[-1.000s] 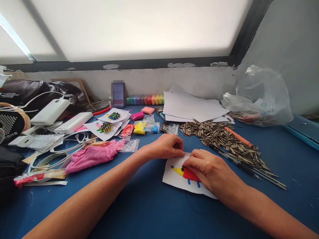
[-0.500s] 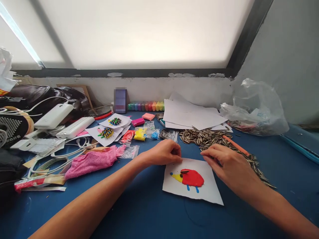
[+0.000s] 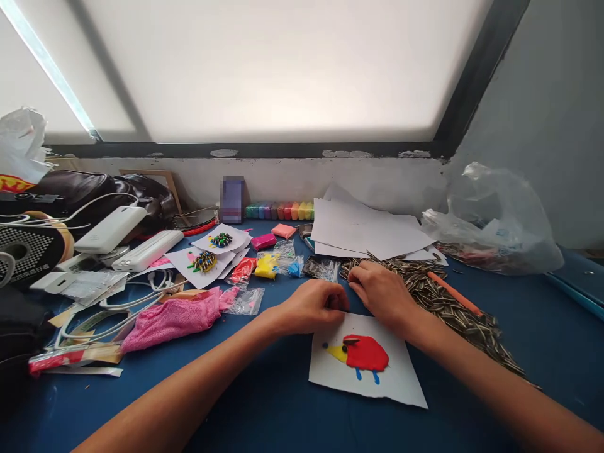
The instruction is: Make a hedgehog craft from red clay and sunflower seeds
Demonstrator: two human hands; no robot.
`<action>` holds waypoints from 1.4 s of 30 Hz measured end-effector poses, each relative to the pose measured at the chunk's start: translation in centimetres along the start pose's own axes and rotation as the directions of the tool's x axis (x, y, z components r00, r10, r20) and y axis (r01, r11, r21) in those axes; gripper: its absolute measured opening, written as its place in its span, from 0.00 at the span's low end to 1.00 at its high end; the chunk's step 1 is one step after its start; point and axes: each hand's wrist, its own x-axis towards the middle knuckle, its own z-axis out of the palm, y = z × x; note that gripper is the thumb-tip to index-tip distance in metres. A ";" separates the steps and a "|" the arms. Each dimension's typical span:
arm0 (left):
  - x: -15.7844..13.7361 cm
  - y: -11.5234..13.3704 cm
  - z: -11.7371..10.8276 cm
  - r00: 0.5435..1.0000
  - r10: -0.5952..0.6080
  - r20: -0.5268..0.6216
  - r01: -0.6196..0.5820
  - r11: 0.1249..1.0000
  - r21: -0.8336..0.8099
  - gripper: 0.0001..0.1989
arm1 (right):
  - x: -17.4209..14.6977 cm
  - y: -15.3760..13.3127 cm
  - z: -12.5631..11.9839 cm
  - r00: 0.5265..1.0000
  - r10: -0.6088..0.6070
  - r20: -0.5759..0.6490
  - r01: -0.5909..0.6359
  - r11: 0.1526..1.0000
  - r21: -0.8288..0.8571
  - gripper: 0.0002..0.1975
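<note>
Though the flat red, yellow and blue clay animal figure (image 3: 364, 355) looks fully laid out, seed placement seems barely begun. Done: body, snout, nose, eye, legs, plus 1 narrow dark seed (image 3: 352, 341) at the body's far left edge, just beside the eye. Remaining, judging by the 2 small multicoloured, seed-studded clay figures (image 3: 204, 262) on white paper at far left: rest of the body, all bare.

Figure lies on a white, roughly square paper sheet (image 3: 330, 372), flat on the dark blue tabletop (image 3: 264, 402), near side, right of centre. Oval red clay body (image 3: 375, 360) looks smooth; tapered yellow clay snout (image 3: 336, 355) points left to a small round blue nose (image 3: 325, 345); round black eye (image 3: 344, 349) sits where yellow meets red; 2 short blue clay legs (image 3: 376, 377) stick out on the near side. Sheet's near edge uneven.

Left hand (image 3: 317, 307) is at the sheet's far left corner, fingers curled; can't tell if they're clamped on paper. Right hand (image 3: 383, 296) is at the left end of the heap of striped sunflower seeds (image 3: 460, 324), fingers bent down close together; tips unclear, can't tell if a seed is pinched. Long orange stick (image 3: 453, 293) lies on the heap.
</note>
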 end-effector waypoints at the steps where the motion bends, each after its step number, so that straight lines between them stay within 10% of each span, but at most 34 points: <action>1: 0.0 0.0 0.0 1.000 -0.001 0.001 0.001 1.000 0.001 0.09 | 0.1 0.0 0.0 1.000 0.002 0.004 -0.002 1.000 -0.007 0.08; 15: 0.5 -1.2 1.9 0.959 0.188 -0.212 -0.167 0.979 0.113 0.07 | -0.7 0.6 0.1 0.999 0.033 0.007 -0.034 0.971 0.236 0.08; 22: 0.1 0.3 1.4 0.914 0.165 -0.372 -0.211 0.974 -0.085 0.12 | -3.6 1.0 -1.2 0.995 0.056 0.082 -0.094 0.784 0.613 0.14; 33: 0.3 1.2 1.3 0.970 -0.107 -0.217 -0.068 0.739 -0.670 0.09 | -4.2 -0.4 -1.6 0.974 0.044 0.223 -0.218 0.461 0.860 0.13; 42: 0.2 1.0 0.8 0.977 -0.109 -0.185 -0.026 0.794 -0.607 0.11 | -4.6 -0.7 -1.9 0.987 0.122 0.105 -0.158 0.604 0.781 0.09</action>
